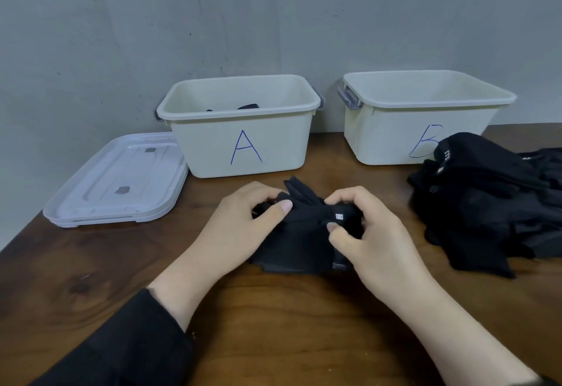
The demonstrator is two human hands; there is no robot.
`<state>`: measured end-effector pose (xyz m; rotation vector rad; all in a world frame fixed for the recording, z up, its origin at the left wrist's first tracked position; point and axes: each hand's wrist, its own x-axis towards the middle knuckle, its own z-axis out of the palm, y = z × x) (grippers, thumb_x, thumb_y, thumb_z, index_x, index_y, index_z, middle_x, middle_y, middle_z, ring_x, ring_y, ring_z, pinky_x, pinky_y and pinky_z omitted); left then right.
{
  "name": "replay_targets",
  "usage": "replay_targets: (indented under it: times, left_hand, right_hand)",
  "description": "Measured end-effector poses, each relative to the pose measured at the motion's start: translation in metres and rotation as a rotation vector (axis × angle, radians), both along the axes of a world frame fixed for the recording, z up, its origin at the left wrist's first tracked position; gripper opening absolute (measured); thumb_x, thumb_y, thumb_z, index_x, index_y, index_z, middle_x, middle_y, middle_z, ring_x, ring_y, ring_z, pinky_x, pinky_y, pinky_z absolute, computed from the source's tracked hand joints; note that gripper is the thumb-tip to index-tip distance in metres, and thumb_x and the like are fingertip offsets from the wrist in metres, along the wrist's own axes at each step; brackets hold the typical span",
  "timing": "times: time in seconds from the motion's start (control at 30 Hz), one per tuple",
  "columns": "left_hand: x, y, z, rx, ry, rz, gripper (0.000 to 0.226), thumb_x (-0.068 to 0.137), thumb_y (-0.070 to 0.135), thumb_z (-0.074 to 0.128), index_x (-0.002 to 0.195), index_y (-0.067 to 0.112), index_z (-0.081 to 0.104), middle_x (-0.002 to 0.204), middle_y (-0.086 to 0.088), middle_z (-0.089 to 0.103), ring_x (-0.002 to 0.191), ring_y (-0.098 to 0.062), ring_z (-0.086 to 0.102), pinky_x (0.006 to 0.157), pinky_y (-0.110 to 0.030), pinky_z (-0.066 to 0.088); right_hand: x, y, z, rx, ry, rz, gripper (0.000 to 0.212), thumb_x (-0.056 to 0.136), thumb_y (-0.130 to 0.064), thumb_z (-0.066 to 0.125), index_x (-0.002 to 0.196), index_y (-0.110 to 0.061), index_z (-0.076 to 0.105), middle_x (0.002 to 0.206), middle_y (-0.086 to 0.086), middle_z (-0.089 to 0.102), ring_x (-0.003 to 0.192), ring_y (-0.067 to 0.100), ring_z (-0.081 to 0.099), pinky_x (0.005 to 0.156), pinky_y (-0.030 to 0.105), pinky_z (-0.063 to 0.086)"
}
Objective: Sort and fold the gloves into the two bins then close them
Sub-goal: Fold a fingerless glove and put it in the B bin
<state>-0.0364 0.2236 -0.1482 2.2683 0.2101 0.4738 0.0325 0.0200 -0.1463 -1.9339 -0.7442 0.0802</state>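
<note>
While pinched: glove [299, 242] between hands [307, 227]

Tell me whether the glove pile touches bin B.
Cannot tell. In the head view the glove pile overlaps the front of bin B and covers part of its letter, but the pile may simply lie in front of it.

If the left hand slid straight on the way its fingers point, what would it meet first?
The left hand points right across the black glove it pinches, so it would probably meet the right hand first; depth is unclear.
</note>
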Motion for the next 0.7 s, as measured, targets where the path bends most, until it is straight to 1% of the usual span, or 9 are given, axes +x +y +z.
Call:
replay_targets:
  times: [0.1,0.2,0.33,0.4,0.47,0.53,0.57,0.63,0.7]
  left_hand:
    - [-0.003,0.004,-0.002,-0.109,0.008,-0.011,0.009,0.093,0.036,0.063,0.091,0.035,0.072,0.1,0.016,0.068,0.086,-0.005,0.062,0.078,-0.022,0.047]
    - [-0.003,0.005,0.0,-0.198,-0.059,0.005,0.01,0.092,0.024,0.068,0.085,0.03,0.07,0.102,0.013,0.069,0.096,-0.009,0.065,0.09,-0.036,0.052]
    - [-0.001,-0.004,0.006,-0.238,-0.19,0.053,0.011,0.094,0.025,0.065,0.086,0.033,0.067,0.118,0.022,0.065,0.108,-0.009,0.063,0.096,-0.035,0.05]
    - [0.001,-0.009,0.009,-0.286,-0.203,0.069,0.011,0.095,0.026,0.063,0.088,0.034,0.064,0.119,0.023,0.066,0.108,-0.005,0.064,0.099,-0.035,0.05]
    - [0.004,-0.012,0.009,-0.362,-0.128,0.015,0.015,0.093,0.029,0.066,0.105,0.035,0.06,0.118,0.019,0.068,0.108,-0.003,0.064,0.1,-0.036,0.05]
    - [0.003,-0.013,0.005,-0.346,0.012,-0.071,0.047,0.088,0.037,0.072,0.129,0.044,0.05,0.117,0.018,0.068,0.11,-0.001,0.062,0.098,-0.031,0.049]
    - [0.002,-0.013,0.004,-0.314,0.073,-0.102,0.053,0.087,0.037,0.074,0.133,0.045,0.05,0.115,0.018,0.068,0.108,0.001,0.062,0.096,-0.027,0.05]
    - [-0.001,-0.014,0.003,-0.3,0.105,-0.147,0.032,0.09,0.03,0.071,0.12,0.037,0.065,0.106,0.016,0.073,0.1,-0.001,0.067,0.089,-0.025,0.053]
    - [-0.002,-0.017,0.005,-0.341,0.037,-0.132,0.012,0.094,0.025,0.066,0.103,0.031,0.072,0.097,0.012,0.075,0.092,-0.005,0.07,0.08,-0.022,0.053]
  right_hand:
    - [0.006,-0.001,-0.002,0.049,0.007,-0.03,0.043,0.089,-0.01,0.07,0.111,-0.044,0.058,0.107,-0.02,0.065,0.102,0.002,0.062,0.079,0.011,0.048]
    - [0.008,-0.002,-0.003,0.064,0.024,-0.016,0.05,0.089,-0.008,0.07,0.12,-0.046,0.057,0.107,-0.02,0.065,0.101,0.003,0.063,0.082,0.011,0.048]
    - [0.009,-0.002,-0.003,0.032,0.043,0.023,0.053,0.092,-0.012,0.068,0.126,-0.049,0.054,0.107,-0.023,0.066,0.103,0.005,0.064,0.088,0.02,0.052]
    - [0.009,-0.002,-0.002,0.021,0.051,0.049,0.055,0.093,-0.01,0.066,0.125,-0.052,0.053,0.107,-0.024,0.067,0.103,0.004,0.064,0.088,0.02,0.052]
    - [0.007,-0.002,0.0,0.022,0.057,0.07,0.056,0.093,-0.008,0.065,0.125,-0.052,0.051,0.108,-0.024,0.066,0.102,0.004,0.064,0.085,0.017,0.052]
    - [0.006,-0.003,0.001,0.017,0.056,0.082,0.058,0.093,-0.007,0.064,0.127,-0.052,0.051,0.109,-0.023,0.067,0.103,0.004,0.064,0.085,0.017,0.053]
    - [0.007,-0.003,0.001,0.016,0.056,0.081,0.058,0.093,-0.007,0.064,0.128,-0.052,0.05,0.111,-0.022,0.067,0.105,0.004,0.064,0.088,0.019,0.053]
    - [0.007,-0.003,0.001,0.026,0.065,0.076,0.059,0.092,-0.006,0.065,0.129,-0.05,0.05,0.114,-0.02,0.068,0.109,0.006,0.063,0.095,0.027,0.053]
    - [0.009,-0.002,0.001,0.063,0.085,0.061,0.059,0.091,-0.009,0.068,0.132,-0.047,0.05,0.115,-0.017,0.07,0.113,0.009,0.063,0.101,0.033,0.05]
